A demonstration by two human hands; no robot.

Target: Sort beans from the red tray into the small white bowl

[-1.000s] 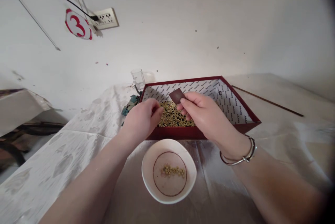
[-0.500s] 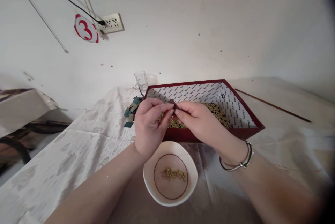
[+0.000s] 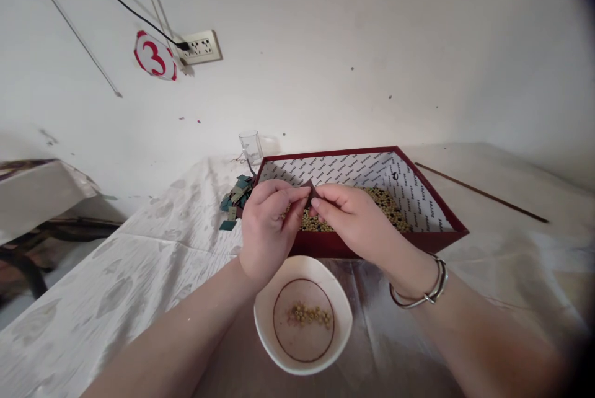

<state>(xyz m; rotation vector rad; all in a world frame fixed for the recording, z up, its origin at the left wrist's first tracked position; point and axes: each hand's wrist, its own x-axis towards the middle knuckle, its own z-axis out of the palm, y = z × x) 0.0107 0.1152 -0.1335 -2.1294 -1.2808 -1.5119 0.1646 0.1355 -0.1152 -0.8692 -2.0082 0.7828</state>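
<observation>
Between the fingertips of both hands is a small dark brown flat piece (image 3: 311, 188), its kind too small to make out. My left hand (image 3: 269, 224) pinches it from the left, and my right hand (image 3: 351, 215), with a bracelet at the wrist, pinches it from the right. Both hands are over the near side of a dark red box (image 3: 381, 243) lined with printed paper. Many small yellowish and black beads (image 3: 385, 206) lie inside, partly hidden by my hands. Below my hands stands a white bowl (image 3: 341, 323) with several yellowish beads (image 3: 309, 314) in it.
Left of the box lies a pile of green and brown flat pieces (image 3: 235, 196). Behind it stands a clear glass mug (image 3: 251, 147). A thin brown stick (image 3: 483, 193) rests on the patterned tablecloth (image 3: 139, 286) at right. A wall socket (image 3: 202, 46) holds a black plug.
The brown piece has tilted slightly between my fingertips, its corner now pointing up. Both hands keep their pinch, and the whole view has shifted a little.
</observation>
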